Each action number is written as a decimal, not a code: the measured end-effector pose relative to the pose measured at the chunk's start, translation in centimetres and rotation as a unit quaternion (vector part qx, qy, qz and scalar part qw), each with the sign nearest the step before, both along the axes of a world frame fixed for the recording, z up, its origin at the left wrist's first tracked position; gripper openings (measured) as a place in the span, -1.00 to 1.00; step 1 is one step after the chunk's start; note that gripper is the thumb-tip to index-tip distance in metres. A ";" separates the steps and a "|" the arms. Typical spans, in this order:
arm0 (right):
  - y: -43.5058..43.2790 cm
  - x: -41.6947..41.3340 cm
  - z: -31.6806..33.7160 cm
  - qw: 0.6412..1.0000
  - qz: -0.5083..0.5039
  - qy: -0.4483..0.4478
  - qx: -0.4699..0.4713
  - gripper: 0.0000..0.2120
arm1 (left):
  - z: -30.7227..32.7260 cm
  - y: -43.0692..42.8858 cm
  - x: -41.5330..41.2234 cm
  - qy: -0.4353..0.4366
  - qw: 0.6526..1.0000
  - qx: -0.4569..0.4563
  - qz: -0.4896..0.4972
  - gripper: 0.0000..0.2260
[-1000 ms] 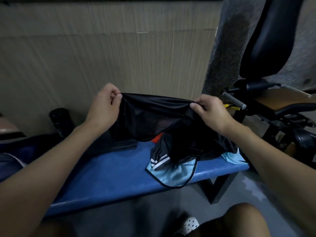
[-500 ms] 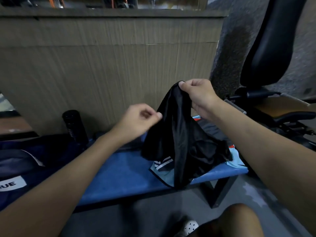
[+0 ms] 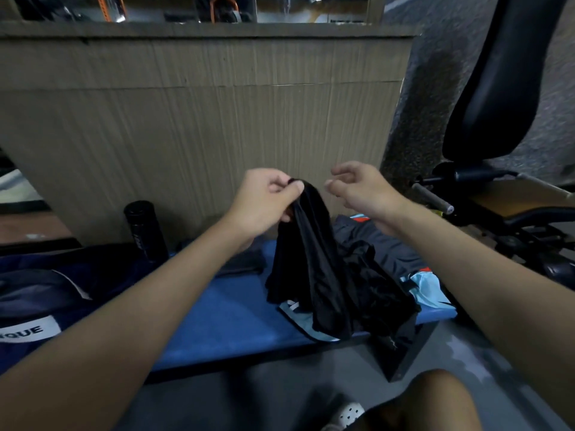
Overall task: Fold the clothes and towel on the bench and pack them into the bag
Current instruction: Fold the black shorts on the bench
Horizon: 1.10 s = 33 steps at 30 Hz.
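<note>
My left hand (image 3: 264,202) pinches the top of a black garment (image 3: 306,259), which hangs bunched above the blue bench (image 3: 224,315). A short way to its right, my right hand (image 3: 362,189) hovers with loosely curled fingers and holds nothing. Under the hanging cloth lies a heap of clothes: a light blue piece with black trim (image 3: 427,289) and a dark grey piece (image 3: 382,247). The dark blue bag (image 3: 46,290) with a white label sits at the bench's left end.
A black bottle (image 3: 144,228) stands on the bench behind the bag. A wood-panelled wall (image 3: 202,119) runs close behind. A black gym machine seat (image 3: 510,88) and its bars (image 3: 432,197) stand at the right. My knee (image 3: 435,402) shows below.
The black garment passed from my right hand to my left. My right hand let go and drew a little to the right; my left hand rose and took the top of the cloth.
</note>
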State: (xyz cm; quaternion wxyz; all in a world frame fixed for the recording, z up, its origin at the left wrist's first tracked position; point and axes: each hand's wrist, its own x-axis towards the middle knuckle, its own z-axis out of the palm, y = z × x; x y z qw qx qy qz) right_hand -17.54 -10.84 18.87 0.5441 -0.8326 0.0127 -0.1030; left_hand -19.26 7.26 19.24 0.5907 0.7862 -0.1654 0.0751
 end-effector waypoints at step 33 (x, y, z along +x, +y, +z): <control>1.3 -2.2 -0.8 0.993 0.040 -0.031 0.104 -0.74 | 0.9 1.1 -1.3 0.047 0.995 -0.050 -0.066 -0.62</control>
